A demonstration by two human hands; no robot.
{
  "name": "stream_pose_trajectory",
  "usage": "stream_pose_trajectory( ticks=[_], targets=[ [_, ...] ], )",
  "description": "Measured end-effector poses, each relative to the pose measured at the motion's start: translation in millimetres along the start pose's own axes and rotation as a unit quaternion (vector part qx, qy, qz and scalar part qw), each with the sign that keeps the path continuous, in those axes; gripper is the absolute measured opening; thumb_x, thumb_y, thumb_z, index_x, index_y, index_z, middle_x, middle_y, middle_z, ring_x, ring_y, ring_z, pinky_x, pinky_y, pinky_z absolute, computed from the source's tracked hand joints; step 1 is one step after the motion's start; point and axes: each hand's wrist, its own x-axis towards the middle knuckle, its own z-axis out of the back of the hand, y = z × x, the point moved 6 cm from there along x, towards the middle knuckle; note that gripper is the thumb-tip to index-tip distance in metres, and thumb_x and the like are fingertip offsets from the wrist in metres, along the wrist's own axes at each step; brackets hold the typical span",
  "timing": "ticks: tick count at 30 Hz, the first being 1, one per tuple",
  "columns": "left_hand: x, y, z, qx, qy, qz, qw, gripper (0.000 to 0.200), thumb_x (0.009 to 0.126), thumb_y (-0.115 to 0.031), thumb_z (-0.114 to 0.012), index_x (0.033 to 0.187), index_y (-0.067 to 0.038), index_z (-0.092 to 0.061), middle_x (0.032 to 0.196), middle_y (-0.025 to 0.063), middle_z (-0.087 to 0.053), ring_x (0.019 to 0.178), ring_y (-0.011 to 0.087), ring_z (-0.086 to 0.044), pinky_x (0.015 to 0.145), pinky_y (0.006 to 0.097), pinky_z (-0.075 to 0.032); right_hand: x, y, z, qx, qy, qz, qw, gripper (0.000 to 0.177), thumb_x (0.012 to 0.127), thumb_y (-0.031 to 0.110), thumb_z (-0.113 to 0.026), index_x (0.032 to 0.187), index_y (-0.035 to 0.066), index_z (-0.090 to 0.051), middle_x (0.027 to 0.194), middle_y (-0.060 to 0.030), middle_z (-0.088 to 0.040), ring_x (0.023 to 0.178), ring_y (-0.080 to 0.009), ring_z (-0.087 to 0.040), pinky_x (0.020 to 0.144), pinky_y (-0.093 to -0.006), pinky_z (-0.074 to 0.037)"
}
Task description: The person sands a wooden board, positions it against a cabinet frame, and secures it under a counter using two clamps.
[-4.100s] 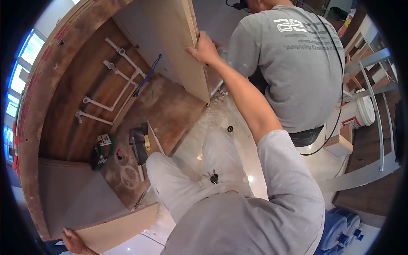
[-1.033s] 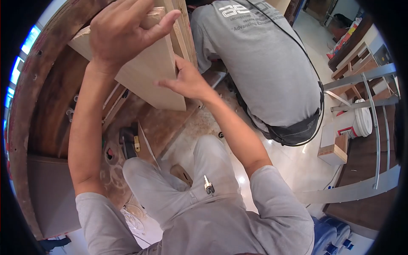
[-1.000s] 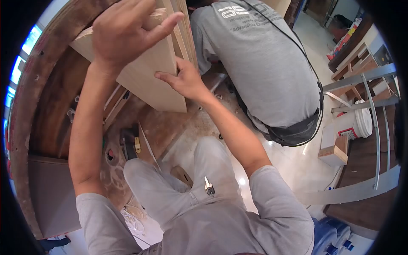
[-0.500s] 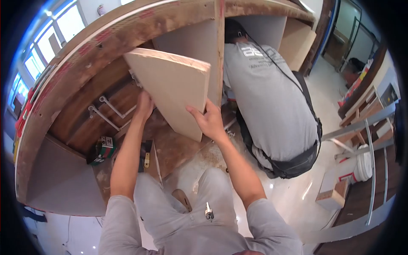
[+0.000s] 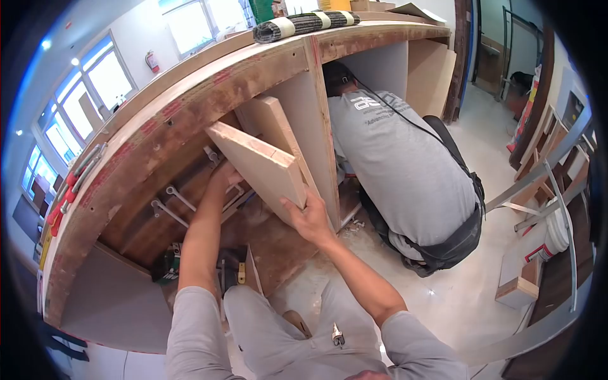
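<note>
Head view gives me both hands on the wooden board [image 5: 256,166]. It hangs tilted in the open bay under the curved counter [image 5: 158,120], just beside the upright divider [image 5: 297,107]. My left hand [image 5: 223,178] is pressed to the board's far lower-left side; its fingers are hidden behind the wood, so I cannot tell how they close. My right hand [image 5: 310,218] is curled round the board's near bottom corner, gripping it. A co-worker [image 5: 405,171] crouches in the next bay.
</note>
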Motion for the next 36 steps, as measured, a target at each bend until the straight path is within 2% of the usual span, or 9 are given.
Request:
stream_pose_trajectory(
  ticks=[5, 14, 15, 18, 25, 28, 31, 34, 36],
  targets=[
    [9, -23, -61, -0.005, 0.023, 0.023, 0.999, 0.059, 0.092, -0.05, -0.048, 0.142, -0.024, -0.03, 0.138, 0.0073, -0.042, 0.126, 0.0197, -0.041, 0.096, 0.0398, -0.04, -31, 21, -21, -0.017, -0.015, 0.132, 0.991, 0.048, 0.072, -0.009, -0.063, 0.117, 0.003, -0.057, 0.11, -0.0167, -0.06, 0.103, -0.0341, -0.057, 0.089, -0.0376, -0.045],
    [35, -22, -72, 0.093, -0.079, -0.045, 0.992, 0.057, 0.091, -0.038, -0.057, 0.141, -0.024, -0.032, 0.131, -0.0059, -0.048, 0.117, 0.0112, -0.047, 0.089, 0.0365, -0.041, -62, 39, 25, -0.051, -0.047, 0.041, 0.997, 0.031, 0.083, 0.002, -0.065, 0.113, 0.0, -0.059, 0.106, -0.0127, -0.063, 0.094, -0.022, -0.061, 0.081, -0.0295, -0.047],
    [53, -11, -58, 0.186, -0.106, -0.073, 0.974, 0.068, 0.089, -0.039, -0.059, 0.146, -0.021, -0.025, 0.139, 0.0014, -0.041, 0.125, 0.0157, -0.041, 0.097, 0.0431, -0.038, -67, 41, 35, -0.058, -0.062, 0.017, 0.996, 0.029, 0.084, 0.003, -0.065, 0.112, -0.001, -0.059, 0.105, -0.0119, -0.063, 0.093, -0.0206, -0.061, 0.081, -0.0292, -0.047],
    [59, -2, -79, 0.275, -0.111, -0.114, 0.948, 0.08, 0.086, -0.037, -0.063, 0.146, -0.008, -0.018, 0.145, 0.0118, -0.031, 0.132, 0.0225, -0.032, 0.106, 0.0396, -0.03, -80, 47, 60, -0.02, -0.145, -0.04, 0.988, 0.02, 0.083, 0.006, -0.068, 0.101, -0.001, -0.061, 0.096, -0.0068, -0.064, 0.087, -0.0162, -0.059, 0.081, -0.0297, -0.047],
    [65, -45, -129, 0.394, -0.208, -0.202, 0.872, 0.12, 0.063, -0.051, -0.076, 0.142, 0.009, -0.008, 0.147, 0.0292, -0.018, 0.139, 0.0351, -0.017, 0.113, 0.0359, -0.02, -94, 80, 118, 0.016, -0.247, 0.082, 0.965, 0.046, 0.08, -0.003, -0.067, 0.121, -0.001, -0.046, 0.119, -0.0126, -0.053, 0.107, -0.0192, -0.052, 0.096, -0.0335, -0.041],
    [45, -64, -166, 0.418, -0.242, -0.186, 0.855, 0.129, 0.055, -0.051, -0.08, 0.142, 0.01, -0.006, 0.147, 0.0291, -0.016, 0.14, 0.0346, -0.015, 0.113, 0.0363, -0.02, -91, 92, 149, -0.047, -0.218, 0.102, 0.97, 0.045, 0.083, -0.004, -0.063, 0.124, -0.001, -0.045, 0.12, -0.0145, -0.053, 0.107, -0.0208, -0.054, 0.095, -0.0347, -0.044],
    [42, -66, -190, 0.474, -0.296, -0.217, 0.8, 0.123, 0.056, -0.049, -0.079, 0.14, 0.012, -0.014, 0.142, 0.0314, -0.028, 0.135, 0.0357, -0.027, 0.109, 0.0362, -0.029, -86, 101, 172, -0.073, -0.233, 0.133, 0.961, 0.041, 0.085, -0.002, -0.06, 0.124, -0.001, -0.046, 0.121, -0.0155, -0.053, 0.107, -0.0212, -0.055, 0.093, -0.0348, -0.046],
    [48, -59, -194, 0.504, -0.264, -0.076, 0.819, 0.13, 0.068, -0.044, -0.074, 0.138, 0.001, 0.026, 0.146, 0.034, 0.011, 0.139, 0.0441, 0.002, 0.114, 0.0407, -0.015, -79, 100, 186, -0.03, -0.238, 0.123, 0.963, 0.036, 0.087, 0.002, -0.06, 0.121, -0.001, -0.049, 0.118, -0.0154, -0.056, 0.105, -0.021, -0.057, 0.092, -0.0353, -0.047],
    [67, -52, -177, 0.539, -0.254, -0.081, 0.799, 0.138, 0.065, -0.046, -0.076, 0.131, 0.005, 0.033, 0.143, 0.0379, 0.015, 0.139, 0.0441, 0.005, 0.114, 0.0418, -0.012, -78, 96, 201, -0.02, -0.212, 0.119, 0.97, 0.032, 0.087, 0.004, -0.061, 0.118, -0.001, -0.052, 0.115, -0.0153, -0.058, 0.104, -0.0211, -0.058, 0.093, -0.0358, -0.047]
  ],
)
